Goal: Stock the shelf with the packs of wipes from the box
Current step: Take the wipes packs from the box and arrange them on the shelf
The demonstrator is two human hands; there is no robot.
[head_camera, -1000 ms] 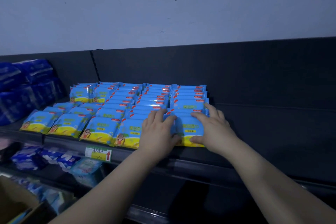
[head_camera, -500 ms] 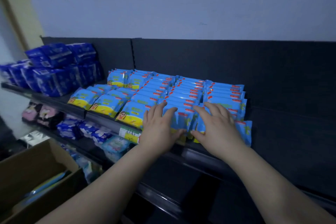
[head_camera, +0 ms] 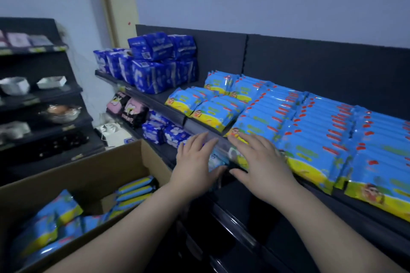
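While both hands stay spread flat at the front edge of the shelf (head_camera: 197, 125), neither grip closes on anything: the left hand (head_camera: 195, 162) hovers, fingers straight, before the rail, and the right hand (head_camera: 261, 166) lays straight fingers over the front pack (head_camera: 257, 127) of one row, contact unclear. Packs of wipes (head_camera: 315, 126) fill the shelf in overlapping rows; more lie in the box (head_camera: 124, 162) at lower left.

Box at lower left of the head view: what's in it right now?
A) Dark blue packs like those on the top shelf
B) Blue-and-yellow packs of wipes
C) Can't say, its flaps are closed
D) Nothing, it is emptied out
B. The open box holds blue-and-yellow packs of wipes, some lying loose at its near end and a few stacked on edge toward the shelf side.
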